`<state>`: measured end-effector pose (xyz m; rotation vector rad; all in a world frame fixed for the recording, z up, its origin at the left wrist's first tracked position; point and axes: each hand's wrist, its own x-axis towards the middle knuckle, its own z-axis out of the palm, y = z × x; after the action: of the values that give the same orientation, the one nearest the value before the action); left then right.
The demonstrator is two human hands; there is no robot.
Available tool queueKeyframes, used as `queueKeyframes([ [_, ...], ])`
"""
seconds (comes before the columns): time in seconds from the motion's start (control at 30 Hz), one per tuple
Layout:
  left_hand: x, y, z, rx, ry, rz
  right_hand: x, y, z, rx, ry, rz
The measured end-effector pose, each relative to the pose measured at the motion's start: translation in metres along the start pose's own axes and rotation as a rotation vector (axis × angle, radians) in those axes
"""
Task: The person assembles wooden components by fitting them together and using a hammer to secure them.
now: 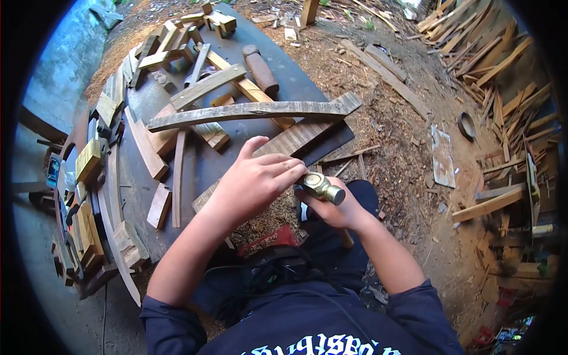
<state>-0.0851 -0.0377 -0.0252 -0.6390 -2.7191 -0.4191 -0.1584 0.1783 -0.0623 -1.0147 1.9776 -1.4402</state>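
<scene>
A hammer (327, 190) with a rounded brass-coloured metal head is in front of my body, its wooden handle (345, 238) pointing down. My right hand (343, 211) is closed around it just below the head. My left hand (251, 180) reaches across from the left, its fingertips pressed on the near end of the hammer head while one finger sticks up apart. The undersides of both hands are hidden. Just beyond my left hand, a long curved wooden piece (248, 112) lies across a wide ridged board (299, 137) on the dark work table (234, 145).
Several wooden offcuts and joined pieces (168, 50) crowd the table's far left. A brown wooden cylinder (260, 71) lies near its right side. Wood shavings cover the ground (390, 136). Stacked scrap wood (503, 65) lines the right. Something red (269, 239) shows below my hands.
</scene>
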Motion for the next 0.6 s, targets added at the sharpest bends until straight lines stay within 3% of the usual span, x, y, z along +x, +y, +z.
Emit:
queueKeyframes([
  [0.1, 0.007, -0.002, 0.000, -0.044, -0.077, -0.009, -0.004, 0.027, 0.008, -0.092, 0.006, -0.061],
  [0.13, 0.008, -0.001, 0.002, -0.052, -0.076, 0.015, -0.004, 0.035, 0.010, -0.175, -0.021, 0.009],
  [0.2, 0.011, 0.003, 0.007, -0.063, -0.078, 0.065, -0.002, 0.065, 0.029, -0.133, 0.100, 0.005],
  [0.33, 0.014, 0.008, 0.010, -0.017, -0.131, 0.077, 0.006, 0.111, 0.050, -0.193, 0.194, -0.163],
  [0.6, 0.021, 0.004, -0.005, -0.023, -0.129, 0.069, -0.001, 0.059, 0.015, -0.295, 0.077, -0.173],
])
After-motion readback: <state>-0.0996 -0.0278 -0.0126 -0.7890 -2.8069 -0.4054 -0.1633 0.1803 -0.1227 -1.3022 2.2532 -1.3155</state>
